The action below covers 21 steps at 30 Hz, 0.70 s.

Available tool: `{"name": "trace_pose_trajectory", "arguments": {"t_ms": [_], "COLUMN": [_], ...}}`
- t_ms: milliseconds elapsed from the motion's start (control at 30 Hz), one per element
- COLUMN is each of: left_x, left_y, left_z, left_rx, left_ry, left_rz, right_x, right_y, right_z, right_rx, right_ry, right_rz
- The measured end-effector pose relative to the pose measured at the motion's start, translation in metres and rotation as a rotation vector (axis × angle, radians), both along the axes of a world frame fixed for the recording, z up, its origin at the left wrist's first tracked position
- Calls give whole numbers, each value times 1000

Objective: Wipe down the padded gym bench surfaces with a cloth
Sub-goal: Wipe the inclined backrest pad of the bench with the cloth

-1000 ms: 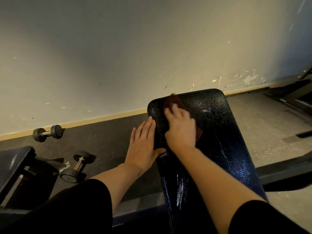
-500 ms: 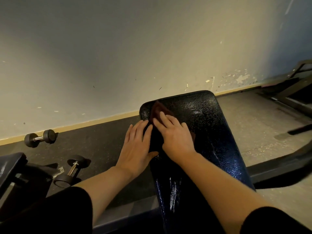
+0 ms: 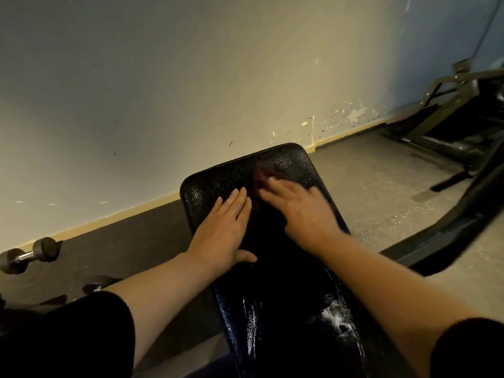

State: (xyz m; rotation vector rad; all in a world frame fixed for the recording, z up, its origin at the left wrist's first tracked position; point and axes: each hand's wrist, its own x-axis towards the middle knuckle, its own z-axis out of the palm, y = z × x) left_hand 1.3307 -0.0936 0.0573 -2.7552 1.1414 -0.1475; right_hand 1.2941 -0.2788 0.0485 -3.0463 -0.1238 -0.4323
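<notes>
A black padded gym bench (image 3: 272,309) runs away from me toward the wall, its cracked surface showing white worn patches near me. A dark reddish-brown cloth (image 3: 266,173) lies on the far end of the pad. My right hand (image 3: 302,211) presses flat on the cloth, fingers spread, with most of the cloth hidden under the palm; the hand is blurred. My left hand (image 3: 223,227) rests flat on the pad's left side, fingers together, thumb out, holding nothing.
A pale scuffed wall (image 3: 191,91) stands just beyond the bench end. A dumbbell (image 3: 30,255) and part of a second dumbbell (image 3: 99,285) lie on the dark mat at left. A dark metal machine frame (image 3: 450,113) sits at right on the concrete floor.
My right hand has slid the cloth rightward and farther across the pad's end. My left hand has moved from the pad's left edge onto its top. The view has shifted right.
</notes>
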Motion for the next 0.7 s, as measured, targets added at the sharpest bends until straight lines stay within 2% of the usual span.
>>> {"name": "trace_pose_trajectory", "arguments": {"t_ms": [133,200,267,333,400,467,533,600,700], "left_x": [-2,-2,-2,-3,-3,-3,-3,-3,-4], "left_y": [-2,-4,-4,-2,-2,-1,-1,-1,-2], "left_z": [0,-1,-1,-2,-3,-4,-3,-4,-4], "left_rx": [37,23,6,-11,-8,-12,-24,-38,-48], "left_ry": [-3,2,13,33,26,27,45,41,40], "left_rz": [18,26,27,25,16,14,9,12,14], "right_x": [16,5,-17,-31,-19,-7,-6,-22,-51], "right_y": [-20,9,35,31,0,-24,-19,7,34], "right_z": [15,4,-16,-29,-24,-8,-1,-10,-27], "right_rx": [180,192,165,145,105,151,182,181,103], "right_ry": [-1,-9,-49,-49,-80,11,21,27,100], "right_rz": [-276,-213,-13,70,-21,-194,-260,-195,66]}}
